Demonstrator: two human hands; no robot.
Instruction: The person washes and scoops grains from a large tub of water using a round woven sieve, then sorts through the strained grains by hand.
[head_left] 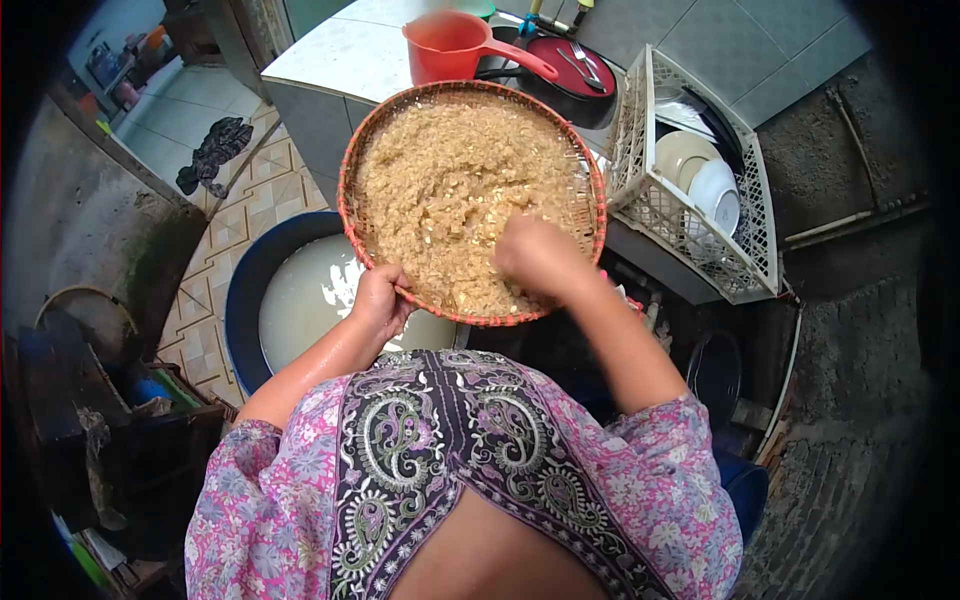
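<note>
A round woven winnowing basket (349,150) with a red-orange rim is tilted up in front of me. It is filled with wet, pale brown grain (440,170) mixed with lighter yellowish bits. My left hand (382,302) grips the near left part of the rim, thumb on top. Over the near right side of the grain is my right hand (540,255), curled and blurred by motion; its fingertips are hidden, so I cannot tell whether it holds any grain. Below the basket, at the left, a large blue tub (238,310) contains cloudy whitish water.
Behind the basket, a red dipper (440,62) stands on the white counter (340,55). Beside it a dark pot has a maroon lid (570,66) bearing a fork and spoon. At right a white plastic crate (690,225) holds plates and a bowl. A dark cloth (215,155) lies at left.
</note>
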